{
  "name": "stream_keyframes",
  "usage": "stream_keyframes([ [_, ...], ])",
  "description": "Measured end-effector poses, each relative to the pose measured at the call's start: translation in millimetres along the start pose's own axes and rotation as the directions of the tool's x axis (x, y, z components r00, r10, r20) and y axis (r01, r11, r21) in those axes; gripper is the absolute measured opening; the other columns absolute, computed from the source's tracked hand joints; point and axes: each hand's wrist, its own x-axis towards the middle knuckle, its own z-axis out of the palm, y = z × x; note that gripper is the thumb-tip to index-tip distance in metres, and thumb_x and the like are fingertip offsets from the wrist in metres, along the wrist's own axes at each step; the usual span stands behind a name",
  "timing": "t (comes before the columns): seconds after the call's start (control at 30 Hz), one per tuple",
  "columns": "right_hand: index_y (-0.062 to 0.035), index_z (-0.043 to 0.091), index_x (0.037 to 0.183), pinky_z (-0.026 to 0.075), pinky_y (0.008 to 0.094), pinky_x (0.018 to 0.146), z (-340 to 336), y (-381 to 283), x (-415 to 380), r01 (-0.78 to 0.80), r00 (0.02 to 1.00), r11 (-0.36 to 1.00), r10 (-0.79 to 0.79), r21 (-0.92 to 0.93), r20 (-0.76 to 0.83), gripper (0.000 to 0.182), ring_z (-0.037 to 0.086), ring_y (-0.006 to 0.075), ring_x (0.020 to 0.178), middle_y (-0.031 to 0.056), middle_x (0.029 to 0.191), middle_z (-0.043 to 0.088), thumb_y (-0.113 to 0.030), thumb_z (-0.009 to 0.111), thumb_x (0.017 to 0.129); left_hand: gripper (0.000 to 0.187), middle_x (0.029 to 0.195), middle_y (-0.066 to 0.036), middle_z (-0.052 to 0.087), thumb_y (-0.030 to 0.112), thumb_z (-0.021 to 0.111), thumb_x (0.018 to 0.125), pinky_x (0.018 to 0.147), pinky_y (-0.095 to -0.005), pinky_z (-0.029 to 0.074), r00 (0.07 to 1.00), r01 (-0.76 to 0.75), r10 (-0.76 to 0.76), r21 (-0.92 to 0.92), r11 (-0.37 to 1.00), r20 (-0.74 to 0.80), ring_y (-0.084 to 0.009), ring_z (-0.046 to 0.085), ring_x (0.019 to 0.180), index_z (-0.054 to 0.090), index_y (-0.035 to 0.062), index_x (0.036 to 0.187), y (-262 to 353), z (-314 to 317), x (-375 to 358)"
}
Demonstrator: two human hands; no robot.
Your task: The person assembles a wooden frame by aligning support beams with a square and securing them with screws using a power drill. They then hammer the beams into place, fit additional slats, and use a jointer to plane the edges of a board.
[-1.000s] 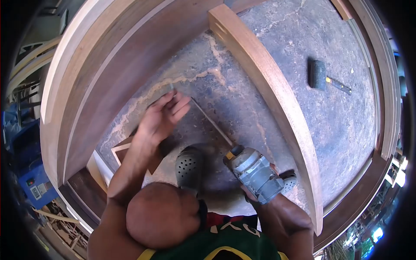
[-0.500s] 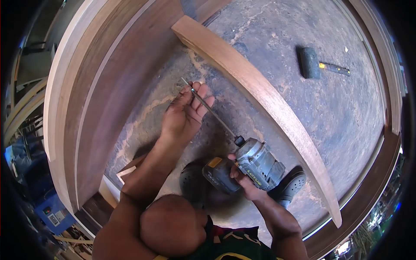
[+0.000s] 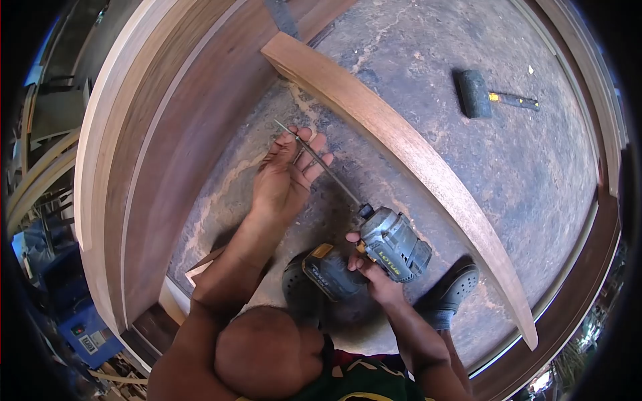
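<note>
My right hand (image 3: 371, 271) is wrapped tight around the grip of the drill (image 3: 374, 250), which sits low, just above my shoes (image 3: 448, 294) on the floor (image 3: 521, 167). From the chuck a long thin bit (image 3: 319, 162) runs up and to the left, its long axis slanting away from me toward the near end of the curved rail (image 3: 401, 144). My left hand (image 3: 287, 175) is the one nearer the tip: it lies half open with the fingers spread, and the bit crosses over the fingertips, resting against them rather than being clamped (whether the thumb pinches it I cannot tell). The tip pokes out just past my index finger, near the rail's lower edge but not touching it. So the bit lies between my two hands, the drill end at my right, the free end at my left, roughly parallel to the rail beside it.

Against half a second ago little has changed: the drill has tipped slightly and slid a touch toward my left, and my left fingers sit much as they did. A second ago the bit was not lined up this way, and the drill hung lower by my right knee. The mallet (image 3: 476, 93) lies well apart on the far side of the rail.
</note>
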Motion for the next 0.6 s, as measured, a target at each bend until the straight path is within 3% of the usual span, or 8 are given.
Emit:
stream_keyframes([
  [0.07, 0.0016, 0.048, 0.131, 0.051, 0.0351, 0.074, -1.7, 1.0, 4.4, -0.006, 1.0, 1.0, 0.007, 0.027, -0.022, 0.051, 0.06, 0.0192, 0.079, 0.0151, 0.127, 0.061, 0.001, 0.057, 0.081, 0.018, 0.116, 0.0, 0.062, 0.022, 0.051, 0.103, 0.101, -0.0444, 0.052, 0.999, -0.035, 0.036, 0.057, 0.998, -0.009, -0.0232, 0.059, 0.119, 0.056, 0.012, 0.118, -3.6, 2.1, 0.9],
  [0.2, 0.002, 0.045, 0.133, 0.052, 0.0382, 0.073, -2.5, 10.6, 17.6, -0.07, 0.994, 0.976, 0.085, 0.207, -0.064, 0.057, 0.061, 0.0214, 0.075, 0.0161, 0.125, 0.062, 0.0, 0.058, 0.077, 0.018, 0.115, -0.001, 0.061, 0.023, 0.051, 0.104, 0.105, -0.0457, 0.049, 0.998, -0.057, 0.056, -0.003, 0.998, -0.038, -0.0246, 0.057, 0.121, 0.056, 0.0126, 0.117, -12.5, 1.5, 11.8],
  [0.3, 0.0022, 0.042, 0.136, 0.052, 0.0409, 0.07, -2.5, 14.3, 28.9, -0.123, 0.985, 0.917, 0.158, 0.381, -0.063, 0.065, 0.06, 0.0235, 0.07, 0.0166, 0.121, 0.063, -0.004, 0.06, 0.074, 0.018, 0.113, -0.002, 0.061, 0.024, 0.05, 0.104, 0.107, -0.0473, 0.046, 0.996, -0.002, 0.008, -0.069, 0.998, 0.086, -0.0258, 0.056, 0.122, 0.056, 0.0134, 0.117, -12.2, -13.1, 26.2],
  [0.37, 0.0025, 0.042, 0.137, 0.053, 0.0405, 0.07, -5.0, 18.8, 31.1, -0.118, 0.986, 0.919, 0.152, 0.375, -0.064, 0.065, 0.061, 0.0234, 0.07, 0.0167, 0.12, 0.063, -0.003, 0.06, 0.074, 0.018, 0.111, -0.003, 0.061, 0.024, 0.048, 0.105, 0.106, -0.0475, 0.047, 0.987, 0.02, -0.023, 0.022, 1.0, 0.16, -0.0276, 0.057, 0.121, 0.055, 0.0138, 0.117, -9.5, -20.1, 32.3],
  [0.6, 0.0031, 0.045, 0.136, 0.053, 0.0377, 0.072, -9.5, 22.1, 33.9, -0.076, 0.987, 0.96, 0.112, 0.271, -0.12, 0.064, 0.062, 0.0225, 0.073, 0.0173, 0.12, 0.063, 0.0, 0.062, 0.074, 0.022, 0.11, -0.006, 0.062, 0.029, 0.049, 0.104, 0.097, -0.0485, 0.052, 0.986, 0.048, -0.054, 0.041, 0.998, 0.16, -0.0313, 0.061, 0.116, 0.055, 0.0125, 0.117, -15.2, -25.0, 39.2],
])
